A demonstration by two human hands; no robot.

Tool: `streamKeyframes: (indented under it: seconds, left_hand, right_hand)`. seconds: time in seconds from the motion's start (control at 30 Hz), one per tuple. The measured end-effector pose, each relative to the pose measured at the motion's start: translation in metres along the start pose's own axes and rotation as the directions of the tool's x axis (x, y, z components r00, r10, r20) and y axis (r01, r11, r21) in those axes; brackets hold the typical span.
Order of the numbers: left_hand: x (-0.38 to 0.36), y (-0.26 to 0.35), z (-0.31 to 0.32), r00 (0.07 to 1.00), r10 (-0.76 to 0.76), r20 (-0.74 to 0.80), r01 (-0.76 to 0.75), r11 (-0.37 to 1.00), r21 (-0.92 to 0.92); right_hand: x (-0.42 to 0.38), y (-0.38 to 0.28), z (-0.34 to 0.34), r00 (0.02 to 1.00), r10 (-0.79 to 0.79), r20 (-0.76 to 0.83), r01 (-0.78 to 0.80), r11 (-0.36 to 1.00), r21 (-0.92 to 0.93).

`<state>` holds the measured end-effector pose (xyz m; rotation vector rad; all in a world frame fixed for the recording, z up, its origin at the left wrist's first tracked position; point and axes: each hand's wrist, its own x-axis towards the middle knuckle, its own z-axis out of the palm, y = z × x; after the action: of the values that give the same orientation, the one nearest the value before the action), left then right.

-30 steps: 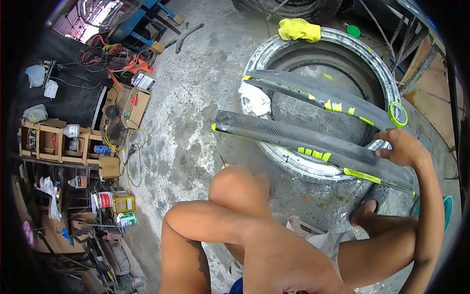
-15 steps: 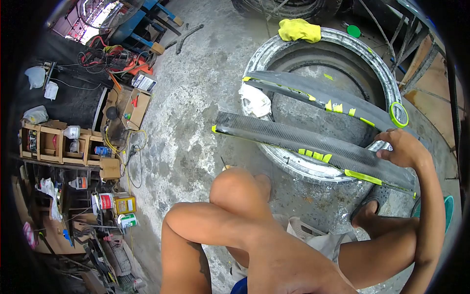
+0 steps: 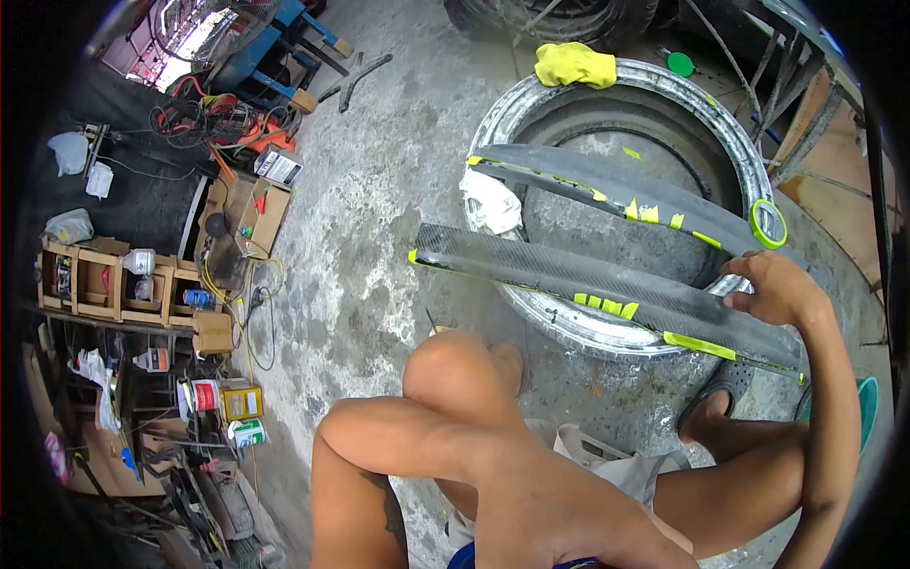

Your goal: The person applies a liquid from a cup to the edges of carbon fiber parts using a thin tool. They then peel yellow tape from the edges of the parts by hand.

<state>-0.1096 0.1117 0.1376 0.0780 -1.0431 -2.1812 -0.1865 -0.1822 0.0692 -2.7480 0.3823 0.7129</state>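
Two long dark panels with a carbon-fibre weave, a near one (image 3: 559,266) and a far one (image 3: 569,173), lie across a tyre (image 3: 491,142) flat on the floor. Strips of yellow-green tape (image 3: 700,345) mark their edges. My right hand (image 3: 782,292) rests at the right end of the near panel, thumb on its surface and fingers apart, reaching toward the far panel. Bent close to the camera is my left hand (image 3: 569,507), back side showing, its fingers mostly hidden at the bottom edge. I cannot make out anything in it.
A tape roll (image 3: 768,224), a yellow cloth (image 3: 575,66) and a white crumpled cloth or bag (image 3: 491,201) lie on the tyre's rim. To the left stand a wooden rack (image 3: 118,280), paint cans (image 3: 242,402) and a cardboard box (image 3: 265,218). A cable (image 3: 273,332) trails on the floor.
The view has shifted slightly. My left hand has moved a little near the camera, baring more blue cloth below it. My right hand stays at the near panel.
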Motion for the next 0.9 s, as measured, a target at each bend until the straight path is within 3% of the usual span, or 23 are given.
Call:
streamKeyframes:
  seconds: [0.9]
  left_hand:
    - [0.0043,-0.0035,-0.0018,1.0,0.02,-0.007,-0.02,1.0,-0.002]
  right_hand:
    - [0.0007,0.0031,0.0047,1.0,-0.012,-0.02,0.012,1.0,0.006]
